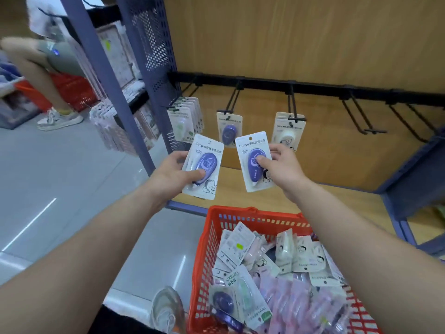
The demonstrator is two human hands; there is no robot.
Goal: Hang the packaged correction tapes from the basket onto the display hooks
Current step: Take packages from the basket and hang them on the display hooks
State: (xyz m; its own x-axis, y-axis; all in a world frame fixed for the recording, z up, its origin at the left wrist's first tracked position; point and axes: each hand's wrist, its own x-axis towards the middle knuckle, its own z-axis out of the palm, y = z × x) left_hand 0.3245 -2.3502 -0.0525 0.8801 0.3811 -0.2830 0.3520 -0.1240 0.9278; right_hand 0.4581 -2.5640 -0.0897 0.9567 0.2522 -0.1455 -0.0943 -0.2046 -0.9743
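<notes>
Now both hands are raised, each pinching one flat, glossy pack. The left hand (173, 172) holds the left pack (210, 150). Its thumb presses on the domed clear blister over a purple, egg-shaped tape, and its fingers curl round the card's left edge to the back. The right hand (281, 167) grips the right pack (250, 150) the same way, with the thumb on the purple blister and the fingers wrapped behind the card's right edge. A round hang hole sits at the top of that card, above the thumb. The two packs are apart, with their tops leaning slightly toward each other.

Just beyond the right fingertips a white pack (289, 131) hangs on a thin black wire hook (292, 102). Beyond the gap between the two thumbs hangs a purple pack (228, 128). Past the left fingers is a tight row of green packs (183, 124). All the hooks jut from a black rail (313, 86) on a wood-grain board (289, 39). A perforated metal panel (154, 44) stands above the left fingers.

Below both wrists, a red plastic basket (209, 239) with lattice walls holds a loose heap of packs (277, 273) in white, pink, green and purple.
</notes>
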